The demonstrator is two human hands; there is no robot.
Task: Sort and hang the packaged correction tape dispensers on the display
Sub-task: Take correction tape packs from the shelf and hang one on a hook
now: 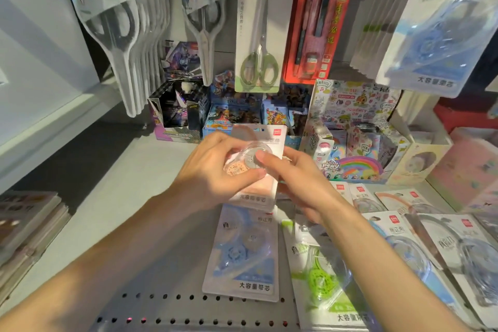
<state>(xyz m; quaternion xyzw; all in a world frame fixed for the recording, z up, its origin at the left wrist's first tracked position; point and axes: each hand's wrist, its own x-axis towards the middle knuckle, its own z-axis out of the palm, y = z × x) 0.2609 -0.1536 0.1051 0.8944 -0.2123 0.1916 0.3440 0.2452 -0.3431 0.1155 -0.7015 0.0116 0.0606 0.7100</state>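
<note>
Holding the pink correction tape pack [256, 167] above the shelf [151, 170], long axis running twelve to six (hang end at twelve); left hand [215, 170] pinching its blister, right hand [299, 183] gripping from three o'clock.

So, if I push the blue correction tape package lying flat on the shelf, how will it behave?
The blue package would probably slide, not roll: its flat card back lies on the smooth shelf. It looks light, thin card with a clear plastic blister. The blister may feel slippery, and the card could bend a little.
</note>
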